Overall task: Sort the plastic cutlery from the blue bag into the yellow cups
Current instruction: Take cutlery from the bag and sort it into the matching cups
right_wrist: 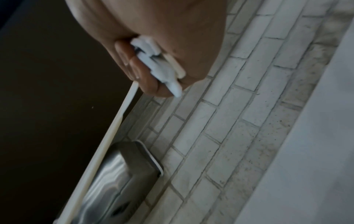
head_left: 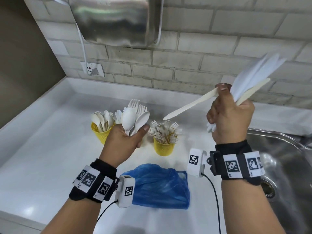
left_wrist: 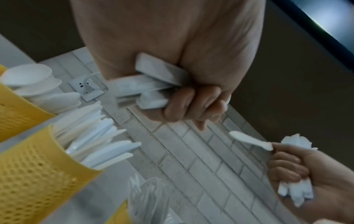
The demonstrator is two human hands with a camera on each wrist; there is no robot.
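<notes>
My left hand point(head_left: 128, 139) grips a bunch of white spoons and forks point(head_left: 135, 117) by the handles, held upright between the yellow cups. The spoon cup point(head_left: 101, 135) stands to its left and the fork cup point(head_left: 163, 147) to its right. A third cup with knives point(left_wrist: 34, 174) shows in the left wrist view. Raised at the right, my right hand point(head_left: 228, 115) holds a bundle of white knives point(head_left: 253, 76). Its thumb and forefinger pinch one cream knife point(head_left: 189, 105), which points down-left toward the cups. The blue bag point(head_left: 160, 186) lies flat on the counter in front.
A steel sink point(head_left: 278, 166) is set into the white counter point(head_left: 42, 141) at the right. A metal hand dryer point(head_left: 114, 19) hangs on the brick wall above, and its cable runs to a socket point(head_left: 94, 69). Cables hang from both wrist cameras.
</notes>
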